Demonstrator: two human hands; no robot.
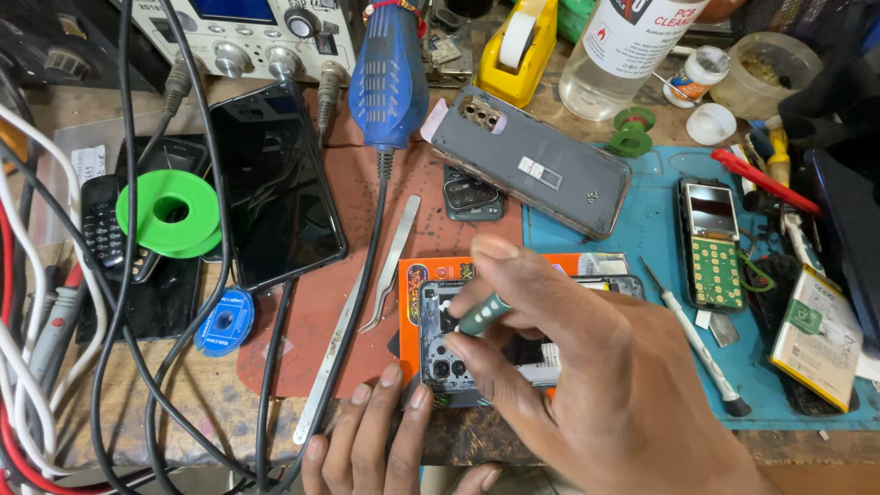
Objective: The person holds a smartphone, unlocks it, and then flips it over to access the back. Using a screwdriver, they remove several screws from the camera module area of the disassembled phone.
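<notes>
While pinched between right-hand fingers [486, 252], screwdriver [483, 314] over opened phone [449, 344].

right hand [587, 367] hiding opened phone [458, 344] middle, screwdriver [483, 314] tip unseen, bottle [623, 46] top cropped

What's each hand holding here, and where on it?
Right hand pinches a screwdriver by its handle. Left hand holds nothing, fingertips pressing the opened phone's near edge.

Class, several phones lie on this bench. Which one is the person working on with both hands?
The opened phone on the orange pad: the left hand steadies its lower edge and the right hand holds a small screwdriver over it. The others lie untouched.
</notes>
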